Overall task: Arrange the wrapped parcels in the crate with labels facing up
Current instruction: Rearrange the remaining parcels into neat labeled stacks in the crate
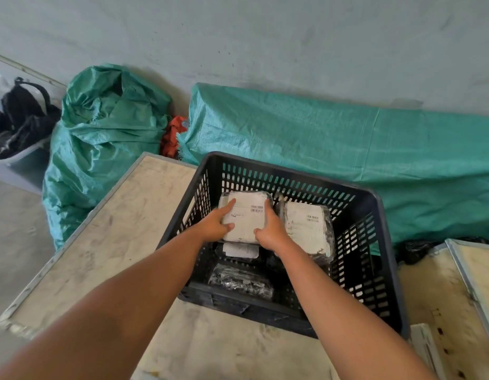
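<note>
Because its barcode label must face up, both hands, left hand (pixel 214 226) and right hand (pixel 270 233), clasp the white parcel (pixel 244 215) by its sides, fingers curled around the edges. It sits at the far left of the black crate (pixel 375 242), just beside another label-up parcel (pixel 306 226).

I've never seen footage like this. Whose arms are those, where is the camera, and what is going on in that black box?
There is no machine here: a person wears a wide-angle camera on the head, so you look forward and down along their own bare arms. The black slotted crate stands on a pale, scuffed wooden table. Inside it lie parcels wrapped in clear plastic. The left hand and right hand grip one parcel by its two sides, white label with barcode facing up. A second labelled parcel lies beside it, to the right, also label up. Lower down sit a smaller labelled parcel and a dark wrapped bundle showing no label. Behind the table are green woven sacks against the wall.
</note>
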`<state>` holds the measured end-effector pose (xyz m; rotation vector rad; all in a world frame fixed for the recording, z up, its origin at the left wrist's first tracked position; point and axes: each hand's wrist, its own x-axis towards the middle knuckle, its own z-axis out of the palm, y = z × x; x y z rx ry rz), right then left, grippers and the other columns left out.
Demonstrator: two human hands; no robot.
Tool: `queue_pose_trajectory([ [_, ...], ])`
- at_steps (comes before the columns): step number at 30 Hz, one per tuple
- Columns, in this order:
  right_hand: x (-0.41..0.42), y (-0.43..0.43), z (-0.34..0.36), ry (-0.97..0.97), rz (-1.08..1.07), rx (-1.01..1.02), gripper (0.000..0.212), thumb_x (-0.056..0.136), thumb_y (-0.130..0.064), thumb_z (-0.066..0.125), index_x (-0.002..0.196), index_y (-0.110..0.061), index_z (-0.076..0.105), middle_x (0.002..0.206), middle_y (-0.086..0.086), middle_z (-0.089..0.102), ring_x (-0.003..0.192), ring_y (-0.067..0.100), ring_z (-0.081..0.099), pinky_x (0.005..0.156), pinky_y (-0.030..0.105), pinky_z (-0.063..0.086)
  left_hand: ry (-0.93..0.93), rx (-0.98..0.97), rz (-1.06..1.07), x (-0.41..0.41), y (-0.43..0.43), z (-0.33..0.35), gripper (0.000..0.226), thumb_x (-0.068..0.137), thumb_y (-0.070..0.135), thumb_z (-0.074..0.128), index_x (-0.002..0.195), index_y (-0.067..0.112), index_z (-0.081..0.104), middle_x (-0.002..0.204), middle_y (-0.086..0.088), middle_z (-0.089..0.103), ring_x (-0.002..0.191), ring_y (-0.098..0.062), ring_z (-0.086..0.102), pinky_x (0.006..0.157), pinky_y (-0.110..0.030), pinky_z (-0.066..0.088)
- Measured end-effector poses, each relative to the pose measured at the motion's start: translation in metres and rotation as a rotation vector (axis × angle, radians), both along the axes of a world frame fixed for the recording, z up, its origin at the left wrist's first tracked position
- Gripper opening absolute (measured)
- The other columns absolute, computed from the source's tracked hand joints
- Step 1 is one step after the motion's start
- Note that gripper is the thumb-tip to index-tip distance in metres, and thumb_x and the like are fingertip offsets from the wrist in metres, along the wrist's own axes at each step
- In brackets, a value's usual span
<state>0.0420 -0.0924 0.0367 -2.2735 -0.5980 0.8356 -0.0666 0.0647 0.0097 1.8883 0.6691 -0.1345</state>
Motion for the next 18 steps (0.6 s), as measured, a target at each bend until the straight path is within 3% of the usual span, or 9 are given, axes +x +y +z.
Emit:
queue_pose_trajectory([
  [2, -0.005, 0.004, -0.009, -0.014, -0.053, -0.025, 0.102, 0.09, 0.003, 0.064, 0.163, -0.034, 0.002, 0.124, -0.002, 0.049, 0.073, 0.006, 0.053, 0.061, 0.022, 0.054, 0.093, 0.076, -0.114, -0.005, 0.002, -0.008, 0.1, 0.089, 0.016, 0.077, 0.161, 0.038, 0.011, 0.16, -0.009, 0.025, 0.135, -0.026, 0.044, 0.113, -0.037, 0.04],
  [4, -0.006, 0.006, -0.016, -0.028, -0.064, -0.049, 0.102, 0.089, 0.003, 0.064, 0.163, -0.034, 0.004, 0.119, 0.001, 0.055, 0.073, 0.007, 0.055, 0.049, 0.019, 0.045, 0.143, 0.13, -0.164, -0.005, 0.002, -0.012, 0.114, 0.08, 0.019, 0.086, 0.161, 0.038, 0.009, 0.163, -0.01, 0.014, 0.142, -0.03, 0.035, 0.12, -0.038, 0.027],
  [6, -0.005, 0.006, -0.02, -0.048, -0.027, -0.118, 0.097, 0.092, -0.002, 0.065, 0.164, -0.03, 0.005, 0.132, 0.007, 0.058, 0.089, 0.016, 0.061, 0.06, 0.018, 0.048, 0.194, 0.186, -0.188, -0.003, 0.0, -0.017, 0.117, 0.078, 0.018, 0.088, 0.162, 0.036, 0.008, 0.164, -0.011, 0.013, 0.144, -0.031, 0.033, 0.121, -0.038, 0.025],
  [8, -0.006, 0.004, -0.026, -0.063, 0.039, -0.216, 0.094, 0.094, -0.009, 0.066, 0.164, -0.024, 0.006, 0.143, 0.01, 0.053, 0.116, 0.026, 0.06, 0.086, 0.027, 0.052, 0.254, 0.275, -0.218, 0.001, -0.003, -0.021, 0.114, 0.081, 0.019, 0.085, 0.162, 0.032, 0.006, 0.166, -0.013, 0.011, 0.143, -0.033, 0.034, 0.121, -0.039, 0.026],
  [10, -0.007, 0.002, -0.03, -0.057, 0.073, -0.265, 0.092, 0.096, -0.015, 0.067, 0.164, -0.021, 0.006, 0.151, 0.012, 0.047, 0.129, 0.029, 0.053, 0.103, 0.032, 0.045, 0.286, 0.34, -0.248, 0.005, -0.003, -0.022, 0.112, 0.085, 0.021, 0.081, 0.162, 0.028, 0.001, 0.168, -0.016, 0.004, 0.145, -0.034, 0.031, 0.121, -0.042, 0.025],
  [14, -0.006, 0.0, -0.034, -0.055, 0.098, -0.275, 0.101, 0.093, -0.021, 0.073, 0.164, -0.021, 0.002, 0.152, 0.011, 0.045, 0.134, 0.03, 0.049, 0.108, 0.035, 0.042, 0.297, 0.407, -0.276, 0.008, -0.003, -0.024, 0.109, 0.091, 0.019, 0.074, 0.161, 0.02, -0.01, 0.168, -0.017, -0.013, 0.15, -0.034, 0.024, 0.121, -0.04, 0.021],
  [18, -0.007, -0.001, -0.037, -0.104, 0.105, -0.285, 0.102, 0.092, -0.02, 0.074, 0.164, -0.017, 0.001, 0.154, 0.015, 0.043, 0.135, 0.031, 0.048, 0.109, 0.034, 0.042, 0.283, 0.465, -0.259, 0.01, -0.006, -0.025, 0.1, 0.096, 0.017, 0.067, 0.162, 0.015, -0.008, 0.168, -0.013, -0.017, 0.149, -0.032, 0.026, 0.12, -0.039, 0.025],
])
